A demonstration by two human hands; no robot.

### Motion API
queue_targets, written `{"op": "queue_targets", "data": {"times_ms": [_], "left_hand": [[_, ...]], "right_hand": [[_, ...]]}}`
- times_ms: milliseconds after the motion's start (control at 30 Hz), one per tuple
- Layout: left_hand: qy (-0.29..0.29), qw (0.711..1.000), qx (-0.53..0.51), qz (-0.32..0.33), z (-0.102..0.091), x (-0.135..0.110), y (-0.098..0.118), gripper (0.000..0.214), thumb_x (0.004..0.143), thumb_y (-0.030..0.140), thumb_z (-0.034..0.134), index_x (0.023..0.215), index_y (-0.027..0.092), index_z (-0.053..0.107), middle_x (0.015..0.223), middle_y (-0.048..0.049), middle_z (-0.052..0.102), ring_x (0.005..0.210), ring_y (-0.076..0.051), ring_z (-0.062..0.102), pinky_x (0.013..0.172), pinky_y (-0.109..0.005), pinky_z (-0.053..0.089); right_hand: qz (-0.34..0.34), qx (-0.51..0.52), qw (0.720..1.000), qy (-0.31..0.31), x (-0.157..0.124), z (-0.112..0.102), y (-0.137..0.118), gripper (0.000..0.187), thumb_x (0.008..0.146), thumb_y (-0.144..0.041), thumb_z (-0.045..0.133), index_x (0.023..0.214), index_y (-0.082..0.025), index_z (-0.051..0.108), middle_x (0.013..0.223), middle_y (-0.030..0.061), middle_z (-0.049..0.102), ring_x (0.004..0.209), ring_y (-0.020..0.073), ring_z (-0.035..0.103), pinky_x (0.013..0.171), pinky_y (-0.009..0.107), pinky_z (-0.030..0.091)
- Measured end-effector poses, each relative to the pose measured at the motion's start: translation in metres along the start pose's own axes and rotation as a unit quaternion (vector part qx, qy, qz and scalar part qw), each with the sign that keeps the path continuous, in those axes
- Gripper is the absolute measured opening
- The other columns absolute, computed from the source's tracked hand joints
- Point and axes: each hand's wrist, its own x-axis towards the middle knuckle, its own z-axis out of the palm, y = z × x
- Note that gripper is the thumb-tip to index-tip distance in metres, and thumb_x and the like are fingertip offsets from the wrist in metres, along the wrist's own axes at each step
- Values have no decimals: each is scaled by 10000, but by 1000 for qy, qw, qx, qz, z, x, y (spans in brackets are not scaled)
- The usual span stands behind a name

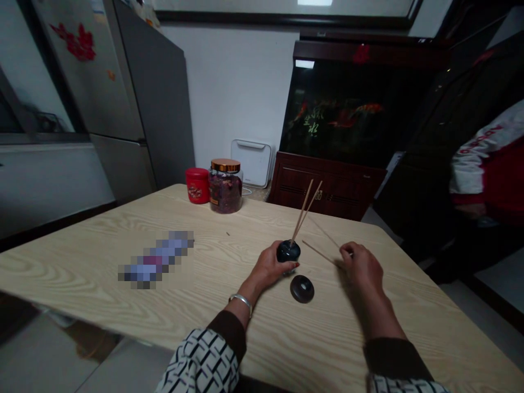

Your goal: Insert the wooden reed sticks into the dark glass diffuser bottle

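Observation:
In the head view, my left hand (pixel 270 266) curls around a small, round, glossy dark bottle (pixel 289 252) standing on the table. Two thin reed sticks (pixel 302 213) rise from its mouth, leaning right. My right hand (pixel 362 267) pinches the near end of a thin stick (pixel 325 232) that slants up and left. A second loose stick (pixel 319 254) reaches under the right hand; I cannot tell whether the hand touches it. Just in front of the bottle lies a round dark lid (pixel 302 289) with a pale centre.
The pale wooden table (pixel 196 305) bears a blurred-out flat object (pixel 158 259) at left. At its far edge stand a red canister (pixel 197 185) and a glass jar (pixel 225 188) with a copper lid. Behind are a fridge (pixel 159 103) and an aquarium (pixel 347 114). A person's sleeve (pixel 491 153) shows at right.

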Motion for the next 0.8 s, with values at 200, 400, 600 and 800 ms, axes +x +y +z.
{"op": "queue_targets", "data": {"times_ms": [200, 400, 600, 800], "left_hand": [[7, 1000, -1, 1, 0, 1, 0, 601, 651, 355, 826, 1175, 159, 607, 1037, -91, 697, 960, -248, 648, 874, -374, 508], [8, 1000, -3, -5, 1, 1, -2, 620, 644, 369, 830, 1184, 166, 602, 1043, -97, 694, 963, -252, 648, 868, -379, 516], [7, 1000, 4, -3, 1, 0, -1, 609, 654, 381, 825, 1183, 174, 604, 1045, -93, 693, 952, -242, 647, 868, -369, 515], [10, 1000, 3, -10, 0, 1, 2, 625, 635, 367, 833, 1183, 166, 610, 1017, -97, 696, 934, -246, 646, 871, -378, 512]], "right_hand": [[99, 549, 817, 143, 22, -34, -42, 286, 682, -396, 752, 857, -192, 655, 781, 19, 673, 663, 141, 627, 510, 226, 476], [75, 638, 755, 131, 21, -21, -86, 296, 661, -355, 809, 836, -174, 654, 788, 18, 695, 671, 122, 654, 528, 214, 546], [26, 620, 773, 134, 22, -3, -97, 266, 736, -365, 765, 874, -170, 648, 791, 19, 694, 695, 129, 660, 561, 236, 566], [-17, 582, 805, 115, 22, 4, -107, 261, 770, -386, 726, 898, -176, 639, 796, 13, 677, 706, 136, 647, 590, 274, 580]]}}
